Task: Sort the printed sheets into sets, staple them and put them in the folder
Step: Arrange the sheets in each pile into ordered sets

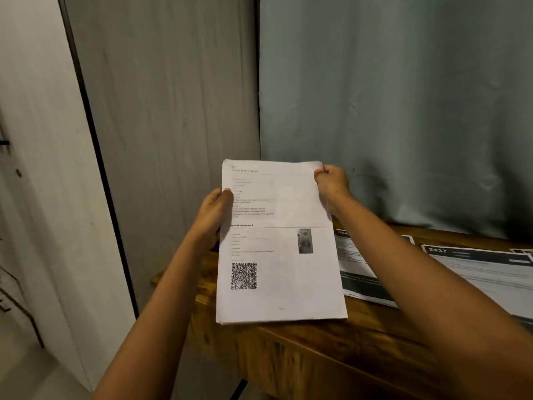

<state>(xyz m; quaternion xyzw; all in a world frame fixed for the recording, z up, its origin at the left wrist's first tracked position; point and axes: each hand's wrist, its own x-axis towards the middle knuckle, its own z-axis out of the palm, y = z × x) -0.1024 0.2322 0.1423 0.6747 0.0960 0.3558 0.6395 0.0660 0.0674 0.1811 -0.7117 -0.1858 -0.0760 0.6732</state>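
Dim, warm indoor light, no clear source. Soft shadow lay under the table [331, 350] edge. Printed text on the sheets [279, 243] was blurred, mostly unreadable. Wide-angle bending showed at left edge.

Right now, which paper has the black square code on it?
The stack held by the left hand and right hand. The sheets lying on the wooden table show dark header bands instead.

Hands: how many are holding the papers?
2. The left hand grips the left edge of the paper stack; the right hand pinches its top right corner.
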